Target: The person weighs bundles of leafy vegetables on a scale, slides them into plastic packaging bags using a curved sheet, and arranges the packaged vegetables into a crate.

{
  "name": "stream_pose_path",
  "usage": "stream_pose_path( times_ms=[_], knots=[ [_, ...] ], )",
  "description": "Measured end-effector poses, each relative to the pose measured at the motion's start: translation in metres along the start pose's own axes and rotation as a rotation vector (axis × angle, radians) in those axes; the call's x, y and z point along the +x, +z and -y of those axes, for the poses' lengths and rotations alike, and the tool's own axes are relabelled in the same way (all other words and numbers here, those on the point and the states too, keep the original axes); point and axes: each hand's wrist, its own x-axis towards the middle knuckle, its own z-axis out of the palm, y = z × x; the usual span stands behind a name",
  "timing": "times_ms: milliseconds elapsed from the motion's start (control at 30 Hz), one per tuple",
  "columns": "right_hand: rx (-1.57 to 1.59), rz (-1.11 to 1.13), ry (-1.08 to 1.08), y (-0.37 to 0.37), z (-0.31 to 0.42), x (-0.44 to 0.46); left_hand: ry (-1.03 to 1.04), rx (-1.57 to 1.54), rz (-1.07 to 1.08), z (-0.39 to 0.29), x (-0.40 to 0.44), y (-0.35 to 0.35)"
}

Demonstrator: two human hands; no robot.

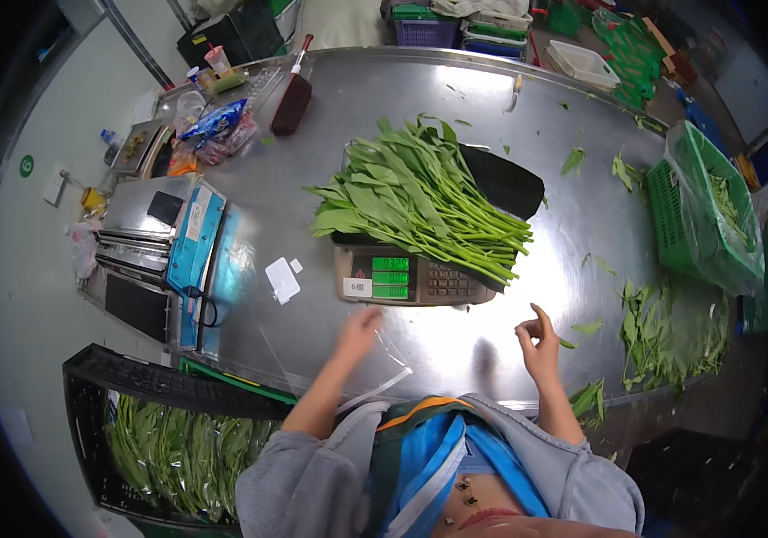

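Observation:
A large bunch of leafy green stems (420, 193) lies across a digital scale (415, 278), leaves to the left and cut stems to the right. Green digits glow on the scale's display. My left hand (362, 332) is below the scale's left side, blurred by motion; a clear plastic bag (388, 363) lies beside it, and its grip on the bag cannot be made out. Below the scale's right corner, my right hand (538, 341) is raised over the steel table (312, 161) with its fingers apart. A loose leaf is close to it.
A blue sealing machine (191, 260) stands at left, above a black crate (79, 386) of bagged greens. A green basket (680, 215) and loose leaves (662, 341) are at right. A red brush (292, 106) and a knife (516, 92) lie farther back.

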Motion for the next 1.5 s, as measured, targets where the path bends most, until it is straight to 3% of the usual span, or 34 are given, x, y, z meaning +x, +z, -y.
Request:
stream_pose_path(
  times_ms=[67,133,167,233,300,333,400,433,500,567,633,667,733,767,800,867,900,967,1000,1033,1100,1133,1200,1233,1300,1367,1433,1467,1500],
  knots=[
    [0.013,0.013,0.033,0.000,-0.011,-0.012,0.102,-0.010,-0.307,-0.038,0.017,-0.038],
    [0.034,0.032,0.064,0.007,-0.017,-0.018,0.306,-0.038,-0.457,-0.053,0.029,-0.062],
    [0.039,0.027,0.065,0.011,-0.018,-0.018,0.311,-0.035,-0.453,-0.063,0.037,-0.068],
    [0.016,0.125,0.032,0.023,-0.011,-0.013,0.626,0.103,-0.515,-0.087,0.054,-0.080],
    [0.063,0.219,0.032,0.042,-0.002,-0.007,0.863,0.429,-0.598,-0.138,0.074,-0.080],
    [0.102,0.331,0.072,0.052,0.003,-0.002,0.866,0.426,-0.598,-0.142,0.094,-0.082],
    [0.139,0.621,0.066,0.074,0.006,0.013,1.028,0.741,-0.267,-0.137,0.123,-0.078],
    [0.132,0.836,0.121,0.076,0.021,0.025,1.032,0.736,-0.279,-0.134,0.124,-0.076],
    [0.397,0.644,0.120,0.103,-0.009,0.035,0.731,0.941,0.153,-0.135,0.123,-0.071],
    [0.958,0.430,0.558,0.100,0.001,0.055,0.725,0.922,0.261,-0.155,0.078,-0.042],
    [1.348,0.548,0.390,0.076,0.008,0.054,0.578,0.829,0.725,-0.222,0.020,-0.029],
    [1.390,0.383,0.464,0.071,0.006,0.053,0.582,0.832,0.733,-0.232,0.018,-0.030],
    [1.374,0.179,0.544,0.056,-0.001,0.047,0.528,0.089,0.695,-0.253,0.033,-0.033],
    [1.374,0.174,0.541,0.044,-0.011,0.043,0.581,-0.024,0.358,-0.250,0.059,-0.028],
    [1.458,0.212,0.501,0.033,-0.024,0.040,0.446,-0.163,0.094,-0.243,0.088,-0.025],
    [1.570,0.259,0.481,0.012,-0.021,0.033,0.444,-0.094,-0.172,-0.182,0.150,-0.010],
    [1.575,0.258,0.471,0.005,-0.020,0.028,0.454,-0.092,-0.171,-0.153,0.160,0.004],
    [1.431,0.241,0.666,-0.012,-0.027,0.017,-0.105,-0.306,0.350,-0.109,0.150,0.030],
    [1.377,0.288,0.704,-0.013,-0.044,0.016,-0.173,-0.424,0.446,-0.107,0.131,0.047],
    [1.023,0.278,0.597,-0.005,-0.093,0.023,-0.245,-0.542,0.543,-0.106,0.108,0.070],
    [0.319,0.057,0.342,0.005,-0.069,0.017,-0.388,-0.873,0.739,-0.093,0.065,0.115],
    [-0.104,-0.017,0.298,0.003,-0.043,0.013,-0.318,-0.822,0.694,-0.110,0.043,0.133],
    [-0.221,0.064,0.308,-0.008,-0.017,0.013,-0.249,-0.773,0.639,-0.133,0.015,0.154],
    [-0.219,0.125,0.310,-0.015,-0.019,0.013,-0.255,-0.759,0.499,-0.134,0.007,0.160],
    [0.297,0.276,0.263,-0.027,-0.035,0.017,-0.270,-0.754,0.338,-0.136,-0.009,0.167],
    [0.452,0.437,0.250,-0.027,-0.033,0.013,-0.266,-0.849,0.182,-0.139,-0.024,0.166],
    [-0.313,0.404,-0.199,-0.026,0.020,-0.009,-0.198,-0.722,0.062,-0.147,-0.048,0.182],
    [-0.384,0.425,-0.184,-0.025,0.024,-0.010,-0.237,-0.794,0.086,-0.146,-0.061,0.188],
    [-0.240,0.447,-0.260,-0.033,0.029,-0.007,-0.276,-0.865,0.112,-0.140,-0.074,0.187]
  ],
)
